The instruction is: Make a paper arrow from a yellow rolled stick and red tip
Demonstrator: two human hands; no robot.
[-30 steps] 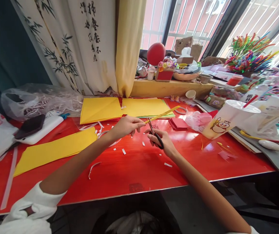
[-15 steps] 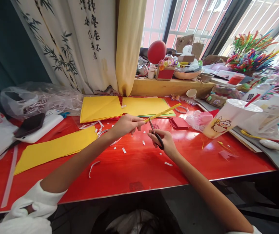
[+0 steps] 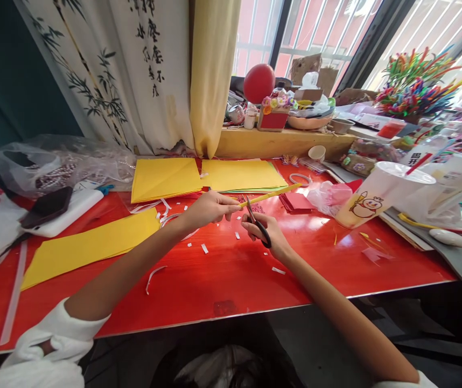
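Observation:
My left hand (image 3: 214,207) pinches one end of a narrow yellow paper strip (image 3: 273,194), which points out to the right above the table. In my right hand (image 3: 270,235) is a pair of scissors with black handles (image 3: 264,235). Their blades reach up to the strip close to my left fingertips; whether they are cutting into it I cannot tell. Under my hands, small white paper scraps (image 3: 204,248) lie scattered on the red table (image 3: 215,291). Stacks of yellow paper (image 3: 166,179) lie beyond my left hand, and a long yellow stack (image 3: 89,245) lies beneath my left forearm.
A lidded drink cup (image 3: 376,196) with a red straw stands at the right. Near it are red paper squares (image 3: 296,203) and a crumpled pink plastic bag (image 3: 330,196). At the left, a phone (image 3: 47,206) rests on a white box. A red balloon (image 3: 259,83) sits on the windowsill.
The free right end of the yellow strip has dipped, so the strip lies flatter. Both hands stay in nearly the same place, and the view has shifted slightly.

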